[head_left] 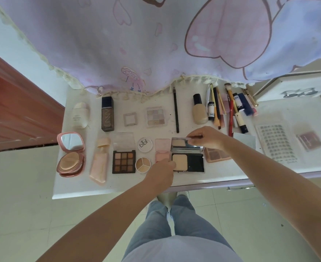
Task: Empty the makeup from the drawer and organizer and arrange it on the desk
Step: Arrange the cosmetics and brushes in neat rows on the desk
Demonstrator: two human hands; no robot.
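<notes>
Centre-right of the frame, we've got the black powder compact [188,159] open on the desk [118,184], slotted betw. the pink blush [162,150] & a brown palette [216,155], prob. to keep the lower row tidy. Our left hand [162,173] pinches its near-left corner to steady the base; our right hand [206,138] pinches the mirrored lid's top edge, holding it up. Other makeup sits in rows to the left; brushes [229,106] are bunched upper right.
</notes>
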